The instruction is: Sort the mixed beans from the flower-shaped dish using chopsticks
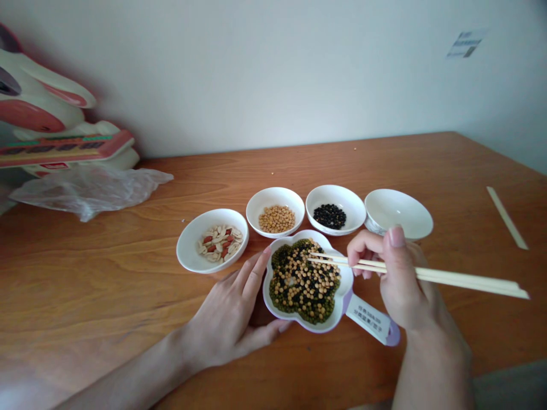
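Note:
My right hand (pixel 404 273) pinches a pair of wooden chopsticks (pixel 461 279). Their tips touch the beans in a white and lilac flower-shaped bowl (pixel 329 327) with a labelled handle. Yellow soybeans, black beans and green mung beans (pixel 277 293) lie mixed in it. Fingers and thumb of my left hand (pixel 233 310) hold the bowl's left side. Behind it stand white bowls: one with peanuts and pale seeds (pixel 220 245), one with soybeans (pixel 277 218), one with black beans (pixel 330 216). No contents show in the rightmost bowl (pixel 397 210), partly behind my right hand.
A paper chopstick sleeve or strip (pixel 507 217) lies at the right of the wooden table (pixel 106 285). A crumpled plastic bag (pixel 98 191) sits at the left before a toy keyboard with an animal figure (pixel 64 148). Behind is a white wall (pixel 273 74) with a label.

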Motion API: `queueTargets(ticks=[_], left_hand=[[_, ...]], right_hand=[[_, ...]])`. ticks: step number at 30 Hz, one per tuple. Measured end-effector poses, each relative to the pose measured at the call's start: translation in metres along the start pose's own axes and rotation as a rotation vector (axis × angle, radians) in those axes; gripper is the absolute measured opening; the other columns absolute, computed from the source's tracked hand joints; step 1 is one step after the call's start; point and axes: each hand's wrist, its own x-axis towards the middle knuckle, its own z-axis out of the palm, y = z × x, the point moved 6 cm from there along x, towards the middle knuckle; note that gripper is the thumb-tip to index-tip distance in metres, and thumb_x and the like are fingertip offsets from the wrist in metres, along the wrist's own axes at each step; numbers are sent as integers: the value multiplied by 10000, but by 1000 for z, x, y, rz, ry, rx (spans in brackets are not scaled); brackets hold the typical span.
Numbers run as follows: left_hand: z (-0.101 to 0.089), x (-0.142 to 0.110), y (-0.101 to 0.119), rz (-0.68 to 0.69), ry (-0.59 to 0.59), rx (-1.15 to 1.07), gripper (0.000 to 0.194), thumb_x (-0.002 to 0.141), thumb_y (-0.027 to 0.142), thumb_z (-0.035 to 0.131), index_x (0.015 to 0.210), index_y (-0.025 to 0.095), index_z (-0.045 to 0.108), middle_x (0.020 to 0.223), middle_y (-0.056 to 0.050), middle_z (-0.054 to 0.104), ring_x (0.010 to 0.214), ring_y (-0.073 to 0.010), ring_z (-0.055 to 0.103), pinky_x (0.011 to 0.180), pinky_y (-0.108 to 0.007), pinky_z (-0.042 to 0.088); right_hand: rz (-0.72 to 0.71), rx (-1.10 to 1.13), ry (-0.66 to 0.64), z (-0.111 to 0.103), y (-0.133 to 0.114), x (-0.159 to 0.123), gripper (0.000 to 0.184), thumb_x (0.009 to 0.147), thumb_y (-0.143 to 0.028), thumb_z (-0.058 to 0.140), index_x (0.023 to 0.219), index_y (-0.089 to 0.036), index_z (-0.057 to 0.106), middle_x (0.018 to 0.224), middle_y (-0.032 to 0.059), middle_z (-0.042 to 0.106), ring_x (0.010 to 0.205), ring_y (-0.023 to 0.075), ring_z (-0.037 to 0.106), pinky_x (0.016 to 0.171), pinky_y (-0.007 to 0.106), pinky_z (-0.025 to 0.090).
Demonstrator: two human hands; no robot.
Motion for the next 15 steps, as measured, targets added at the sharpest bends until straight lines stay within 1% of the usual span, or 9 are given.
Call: queueTargets(ticks=[4,9,15], left_hand=[[0,-1,-1,0,1,-1,1126,1010,588,678,1776,171,-35,1714,-253,414,1531,-417,533,1202,-553,566],[-1,-1,-1,-2,1,0,1138,1012,593,668,1773,184,-73,1699,-265,432,1489,-430,576,1159,-562,598],[-1,-1,1,10,6,12,1145,1009,594,670,1771,176,-74,1703,-263,425,1513,-425,551,1185,-550,579]], right_hand=[[1,6,6,0,0,1,779,1142,-663,145,717,-237,639,629,-8,613,629,146,555,628,323,404],[-18,2,24,-1,-1,1,743,1157,-629,193,724,-235,652,626,-5,612,629,143,553,631,320,401],[-41,11,45,-3,-4,0,734,1171,-590,217,709,-232,662,615,-6,610,619,134,553,630,312,398]])
